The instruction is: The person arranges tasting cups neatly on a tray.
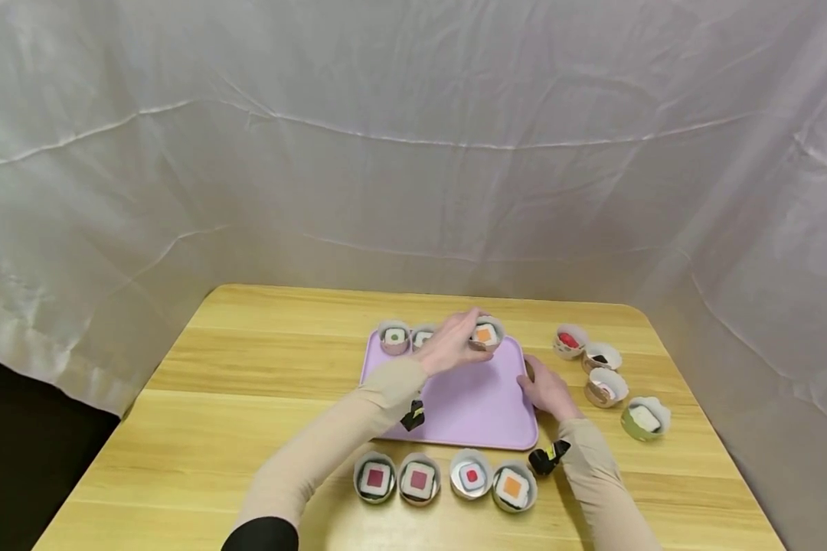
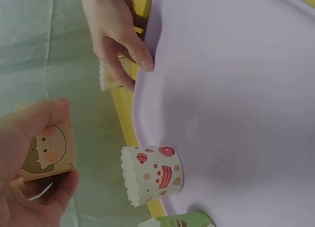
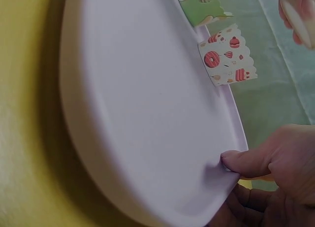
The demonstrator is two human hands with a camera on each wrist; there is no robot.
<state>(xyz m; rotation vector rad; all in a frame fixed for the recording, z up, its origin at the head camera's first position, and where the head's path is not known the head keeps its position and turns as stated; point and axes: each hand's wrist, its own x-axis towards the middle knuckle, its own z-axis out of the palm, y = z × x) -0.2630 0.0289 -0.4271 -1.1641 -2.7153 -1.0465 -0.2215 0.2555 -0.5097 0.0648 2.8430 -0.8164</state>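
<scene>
My left hand holds a paper cup above the far side of a lilac tray. The cup contains a white block with an orange square centre, and the left wrist view shows a cartoon face printed on its side. Thumb over the rim, my right hand grips the tray's right edge; the right wrist view shows the thumb there. Two paper cups stand at the tray's far left: a white one with cake prints and a green one. My left hand partly hides one in the head view.
In front of the tray stands a row of several filled cups. To its right are more cups, including a red-filled one and a green one. Grey cloth hangs behind the wooden table.
</scene>
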